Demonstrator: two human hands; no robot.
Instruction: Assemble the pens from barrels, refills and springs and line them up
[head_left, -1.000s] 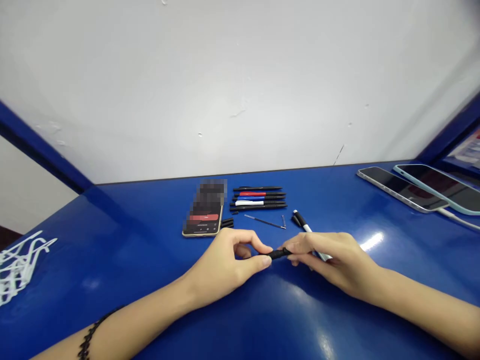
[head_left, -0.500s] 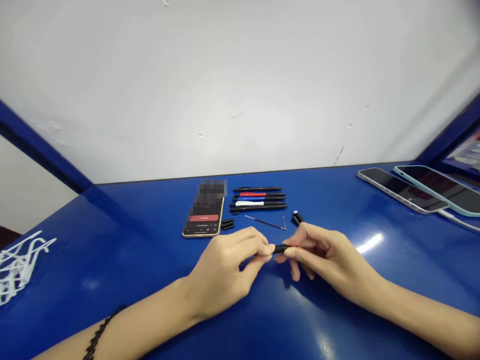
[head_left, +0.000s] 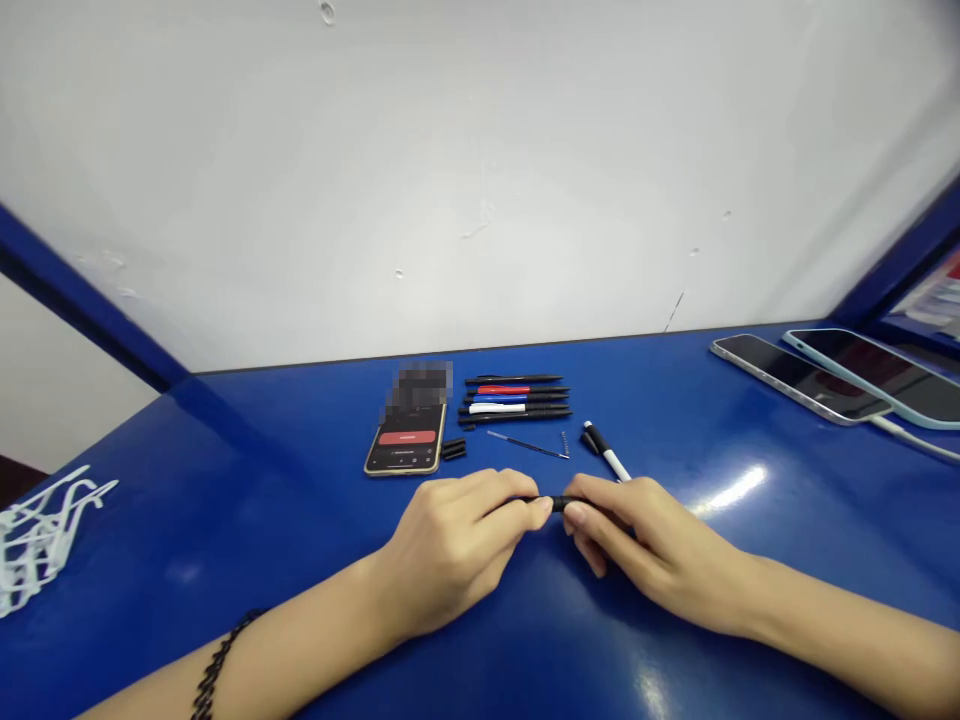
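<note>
My left hand (head_left: 469,545) and my right hand (head_left: 637,535) pinch the two ends of a black pen part (head_left: 559,503) just above the blue table. Only a short black stretch shows between my fingertips; the rest is hidden in the hands. Beyond them lie a thin pen refill (head_left: 527,444) and a small spring (head_left: 565,443). Behind my right hand rests a white pen with a black end (head_left: 616,464), partly covered by the hand. Farther back several pens (head_left: 517,398) with black, red, blue and white parts lie in a row.
A lit phone (head_left: 405,440) lies left of the pens, with small black pieces (head_left: 454,449) beside it. Two more phones (head_left: 799,380) (head_left: 885,375) and a white cable (head_left: 911,436) are at the right. White strips (head_left: 45,540) lie at the far left of the blue table (head_left: 247,470).
My right fingers have closed in more around the black pen part, and the hand sits slightly lower. More of the white pen behind it shows now. The view has shifted slightly.
</note>
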